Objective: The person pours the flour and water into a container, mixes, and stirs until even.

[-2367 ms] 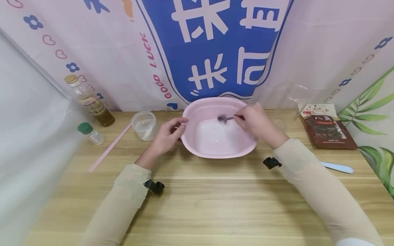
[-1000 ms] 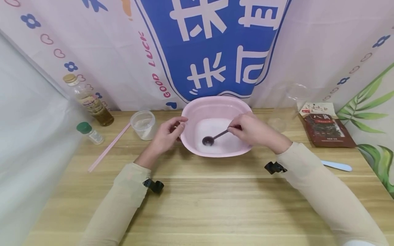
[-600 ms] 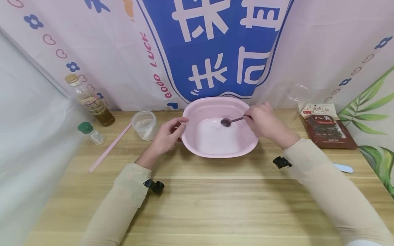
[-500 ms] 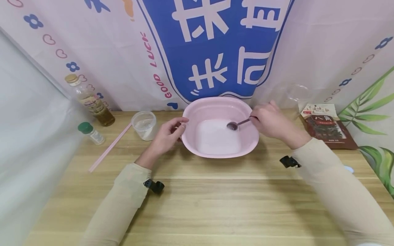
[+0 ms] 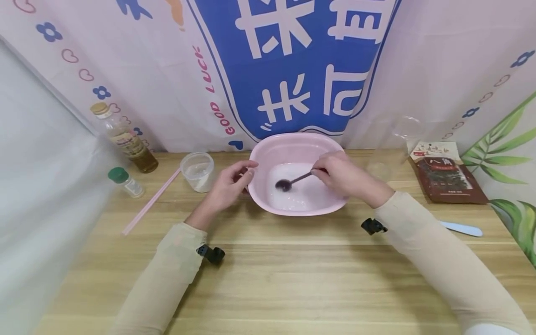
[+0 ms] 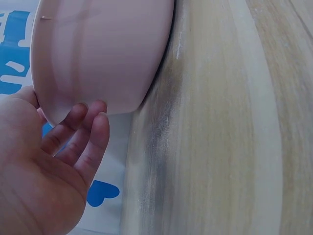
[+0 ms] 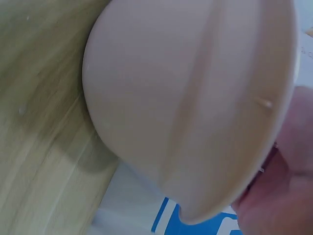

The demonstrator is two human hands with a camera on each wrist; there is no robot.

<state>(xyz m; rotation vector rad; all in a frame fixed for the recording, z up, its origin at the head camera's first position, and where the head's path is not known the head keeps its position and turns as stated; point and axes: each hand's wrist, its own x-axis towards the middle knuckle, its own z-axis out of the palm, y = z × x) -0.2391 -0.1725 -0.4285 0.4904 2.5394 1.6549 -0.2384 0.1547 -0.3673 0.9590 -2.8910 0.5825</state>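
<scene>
A pink basin (image 5: 268, 149) holding cloudy white liquid stands at the back middle of the wooden table. My right hand (image 5: 335, 174) pinches the handle of a small dark spoon (image 5: 291, 181) whose bowl dips into the liquid at the basin's left side. My left hand (image 5: 230, 184) steadies the basin at its left rim, fingers on the outer wall (image 6: 98, 63), thumb at the edge. In the right wrist view the basin's underside (image 7: 186, 107) fills the frame and only a bit of my right hand (image 7: 288, 161) shows.
Left of the basin stand a clear plastic cup (image 5: 197, 171), a small green-capped jar (image 5: 124, 182) and an oil bottle (image 5: 125, 139). A pink straw (image 5: 150, 201) lies on the table. On the right are a dark packet (image 5: 445, 173), a clear cup (image 5: 402, 135) and a pale blue utensil (image 5: 460, 228).
My right hand has swung the spoon round inside the basin, from the far right side back to the left. The left hand has stayed on the rim.
</scene>
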